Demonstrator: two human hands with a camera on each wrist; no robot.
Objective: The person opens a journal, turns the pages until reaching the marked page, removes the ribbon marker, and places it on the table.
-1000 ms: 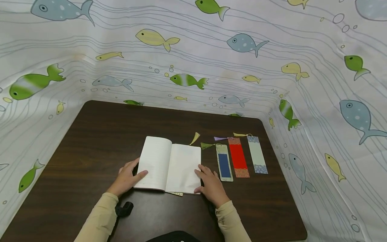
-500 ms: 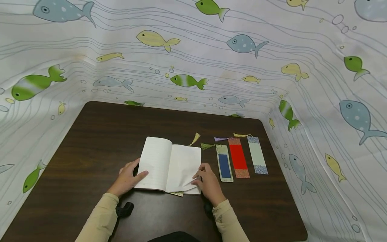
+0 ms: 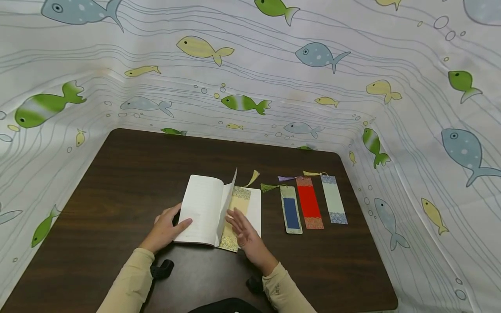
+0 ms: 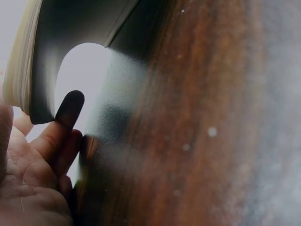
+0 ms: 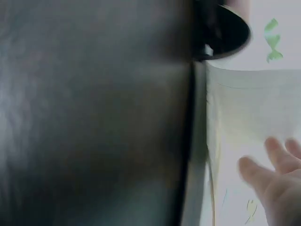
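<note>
Right hand (image 3: pixel 247 234), fingers straight and spread, lifts a white page (image 3: pixel 228 204) upright over the open white notebook (image 3: pixel 203 208). Left hand (image 3: pixel 166 228) lies flat, thumb pressing the left page. In the notebook a yellow patterned bookmark (image 3: pixel 235 217) lies lengthwise beside the spine, tassel (image 3: pixel 252 178) pointing away. Just right, on the dark wooden table (image 3: pixel 129 174), three bookmarks lie parallel: blue (image 3: pixel 290 211), red (image 3: pixel 309 202), pale green (image 3: pixel 333 199).

White notebook (image 3: pixel 203 208) on a dark brown woodgrain table (image 3: pixel 129 174). Right of the notebook: blue-centred bookmark (image 3: pixel 291 210), red bookmark (image 3: pixel 309 202), pale green bookmark (image 3: pixel 333 199) with blue floral ends.
</note>
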